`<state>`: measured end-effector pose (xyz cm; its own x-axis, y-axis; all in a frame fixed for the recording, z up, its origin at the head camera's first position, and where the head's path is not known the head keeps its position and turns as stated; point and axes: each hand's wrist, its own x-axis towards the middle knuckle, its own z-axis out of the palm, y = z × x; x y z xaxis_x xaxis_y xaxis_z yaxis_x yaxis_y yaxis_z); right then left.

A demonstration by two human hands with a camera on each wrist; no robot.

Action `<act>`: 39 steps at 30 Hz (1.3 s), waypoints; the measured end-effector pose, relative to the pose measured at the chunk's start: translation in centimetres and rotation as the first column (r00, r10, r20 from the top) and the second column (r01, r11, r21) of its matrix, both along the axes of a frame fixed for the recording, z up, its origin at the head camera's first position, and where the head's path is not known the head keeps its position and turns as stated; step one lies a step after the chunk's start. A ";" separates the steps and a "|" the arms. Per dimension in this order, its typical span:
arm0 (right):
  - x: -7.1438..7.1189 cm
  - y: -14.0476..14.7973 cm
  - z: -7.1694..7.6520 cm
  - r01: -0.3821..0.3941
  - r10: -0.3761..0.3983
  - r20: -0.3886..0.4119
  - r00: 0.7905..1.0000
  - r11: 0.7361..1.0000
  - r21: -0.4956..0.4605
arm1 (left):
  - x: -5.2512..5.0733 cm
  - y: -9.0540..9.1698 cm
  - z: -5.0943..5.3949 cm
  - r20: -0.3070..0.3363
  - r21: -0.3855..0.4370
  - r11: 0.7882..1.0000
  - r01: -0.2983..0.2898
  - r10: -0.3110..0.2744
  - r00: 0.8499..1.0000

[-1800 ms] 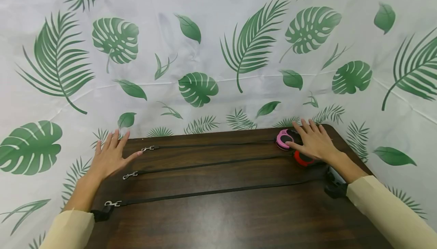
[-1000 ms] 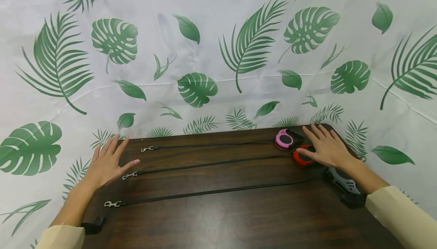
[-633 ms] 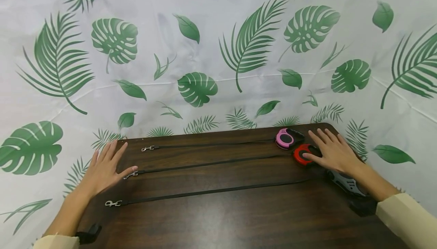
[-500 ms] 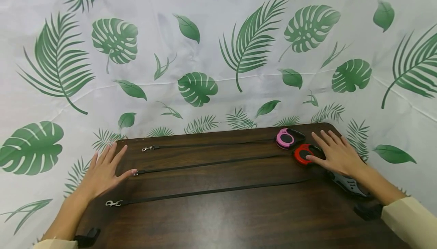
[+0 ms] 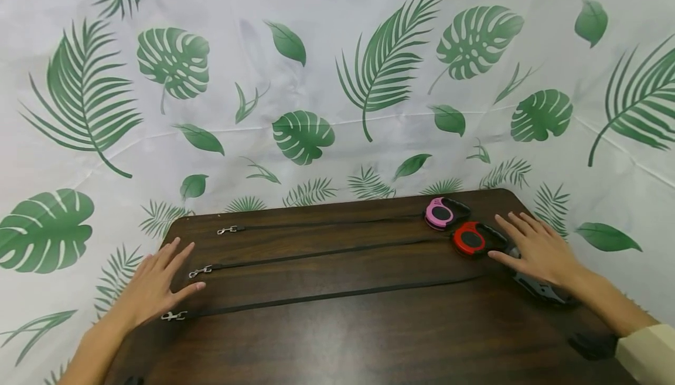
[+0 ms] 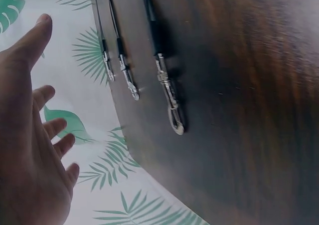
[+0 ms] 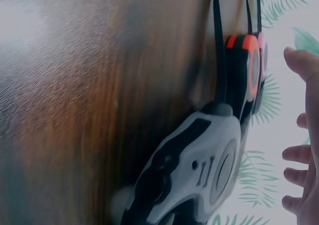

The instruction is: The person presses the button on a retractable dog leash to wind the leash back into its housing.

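Three retractable dog leashes lie on the dark wooden table with black straps drawn out leftward. The pink leash [image 5: 439, 214] is farthest back, the red leash [image 5: 468, 238] in the middle, and the grey leash [image 7: 207, 150] nearest, partly hidden under my right hand in the head view. My right hand [image 5: 543, 256] is spread above the grey leash, holding nothing. Over the table's left edge my left hand [image 5: 147, 291] has its fingers spread, also holding nothing, beside the metal clips. The nearest clip [image 6: 169, 95] lies flat, with the middle clip [image 5: 200, 271] and far clip [image 5: 228, 230] behind it.
A white cloth with green leaf prints [image 5: 300, 68] hangs behind and around the table [image 5: 337, 338]. The strap of the grey leash [image 5: 337, 296] crosses the table in front of the other two. Dark wrist mounts sit at my wrists.
Both hands have drawn back toward me, the right one also moving rightward off the pink and red leashes, baring them. The leashes and their straps stay in place.
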<state>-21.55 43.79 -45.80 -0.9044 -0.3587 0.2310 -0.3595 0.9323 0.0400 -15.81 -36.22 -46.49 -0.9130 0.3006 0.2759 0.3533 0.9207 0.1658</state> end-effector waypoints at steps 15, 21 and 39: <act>2.6 1.9 0.1 0.001 -0.001 -0.010 1.000 1.000 0.016 | 1.6 -0.7 -1.6 -0.112 0.040 0.984 0.174 -0.168 0.979; 3.8 2.6 0.1 0.002 -0.001 -0.018 1.000 1.000 0.006 | 2.1 -1.1 -2.4 -0.161 0.022 0.980 0.197 -0.191 0.968; 5.7 3.7 -0.1 0.062 -0.063 0.024 0.998 0.997 0.045 | 3.0 -1.6 -3.5 -0.106 0.066 0.971 0.230 -0.222 0.969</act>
<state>-15.89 47.52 -45.92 -0.9309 -0.3104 0.1924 -0.3018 0.9505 0.0731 -12.82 -37.82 -50.03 -0.7914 0.4701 0.3908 0.5686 0.8009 0.1880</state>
